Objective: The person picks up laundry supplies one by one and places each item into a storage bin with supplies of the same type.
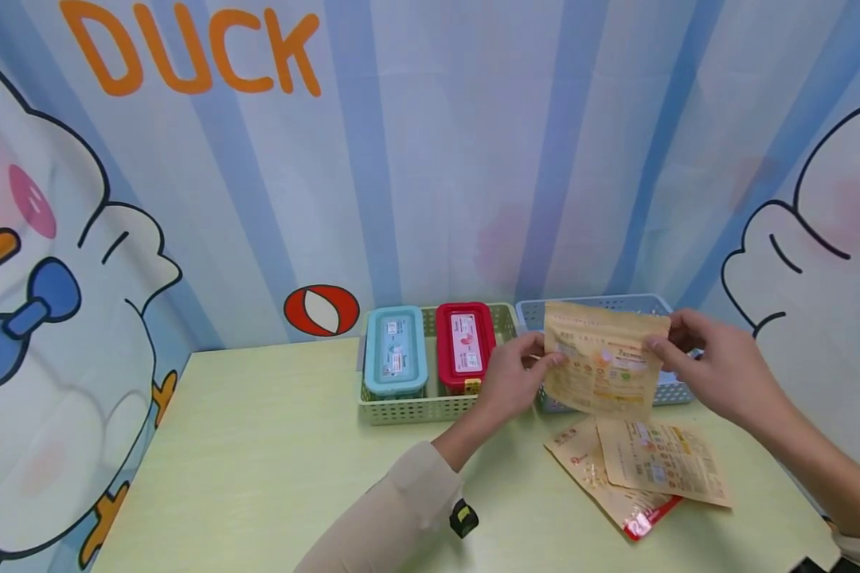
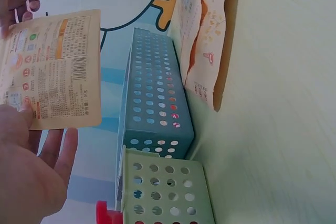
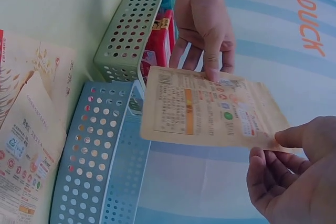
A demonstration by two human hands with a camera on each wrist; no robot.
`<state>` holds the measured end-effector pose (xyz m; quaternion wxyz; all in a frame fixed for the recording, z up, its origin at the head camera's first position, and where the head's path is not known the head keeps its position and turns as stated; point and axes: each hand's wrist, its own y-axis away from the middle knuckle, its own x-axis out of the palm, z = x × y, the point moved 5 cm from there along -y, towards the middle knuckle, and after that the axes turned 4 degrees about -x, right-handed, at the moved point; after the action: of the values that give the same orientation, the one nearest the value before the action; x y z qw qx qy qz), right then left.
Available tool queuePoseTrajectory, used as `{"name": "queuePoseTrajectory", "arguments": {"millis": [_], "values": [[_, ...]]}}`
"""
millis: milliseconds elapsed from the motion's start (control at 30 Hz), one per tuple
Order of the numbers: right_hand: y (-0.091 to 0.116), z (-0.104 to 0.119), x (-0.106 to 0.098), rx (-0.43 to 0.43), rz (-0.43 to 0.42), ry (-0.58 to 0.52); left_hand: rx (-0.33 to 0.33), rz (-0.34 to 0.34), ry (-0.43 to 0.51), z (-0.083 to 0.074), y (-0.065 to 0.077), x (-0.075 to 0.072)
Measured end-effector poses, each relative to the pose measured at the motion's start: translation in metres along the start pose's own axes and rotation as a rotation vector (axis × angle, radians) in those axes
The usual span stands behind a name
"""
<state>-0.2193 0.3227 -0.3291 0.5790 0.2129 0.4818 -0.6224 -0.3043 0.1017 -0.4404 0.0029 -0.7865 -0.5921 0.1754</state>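
Both hands hold a tan printed food pouch up in front of the blue basket. My left hand pinches its left edge between thumb and fingers. At the opposite edge, my right hand pinches it the same way. Small print, round icons and a barcode show on the pouch's face in the left wrist view. Below, two more tan pouches lie overlapping on the table, the upper pouch partly covering the lower pouch, which has a red corner.
A green basket stands left of the blue one. In it are a light blue lidded box and a red lidded box. Behind the pale green table hangs a striped curtain with duck drawings.
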Motion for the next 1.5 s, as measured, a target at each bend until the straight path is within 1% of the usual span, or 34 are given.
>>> {"name": "queuePoseTrajectory", "arguments": {"millis": [100, 200, 333, 500, 667, 767, 867, 967, 1067, 1167, 1333, 1433, 1500], "values": [[0.000, 0.000, -0.001, 0.007, -0.028, -0.023, -0.015, -0.029, 0.071, -0.001, -0.001, -0.002], [0.000, -0.001, 0.001, -0.012, -0.046, -0.043, -0.003, -0.054, 0.116, -0.003, -0.002, -0.004], [0.001, -0.002, 0.004, -0.024, -0.063, -0.070, 0.018, -0.082, 0.131, -0.005, -0.002, -0.006], [0.001, -0.004, 0.009, -0.020, -0.075, -0.103, 0.018, -0.128, 0.140, -0.007, -0.003, -0.010], [0.002, -0.006, 0.017, -0.054, -0.094, -0.127, 0.023, -0.150, 0.153, -0.010, -0.003, -0.014], [0.003, -0.006, 0.022, -0.068, -0.090, -0.124, 0.018, -0.164, 0.166, -0.011, -0.002, -0.016], [0.004, -0.006, 0.027, -0.076, -0.075, -0.134, 0.021, -0.198, 0.147, -0.012, -0.002, -0.018], [0.003, -0.005, 0.031, -0.082, -0.052, -0.146, 0.033, -0.243, 0.099, -0.012, -0.002, -0.021], [0.003, -0.004, 0.033, -0.096, -0.034, -0.161, 0.047, -0.271, 0.058, -0.011, -0.004, -0.022], [0.003, -0.003, 0.034, -0.106, -0.017, -0.167, 0.038, -0.265, 0.032, -0.010, -0.003, -0.021], [0.002, -0.002, 0.036, -0.115, 0.011, -0.163, -0.016, -0.236, -0.004, -0.008, -0.003, -0.018], [0.001, -0.003, 0.035, -0.113, 0.016, -0.160, -0.045, -0.237, 0.007, -0.008, -0.002, -0.016], [0.000, -0.004, 0.033, -0.109, 0.016, -0.163, -0.057, -0.245, 0.035, -0.008, -0.001, -0.016]]}}
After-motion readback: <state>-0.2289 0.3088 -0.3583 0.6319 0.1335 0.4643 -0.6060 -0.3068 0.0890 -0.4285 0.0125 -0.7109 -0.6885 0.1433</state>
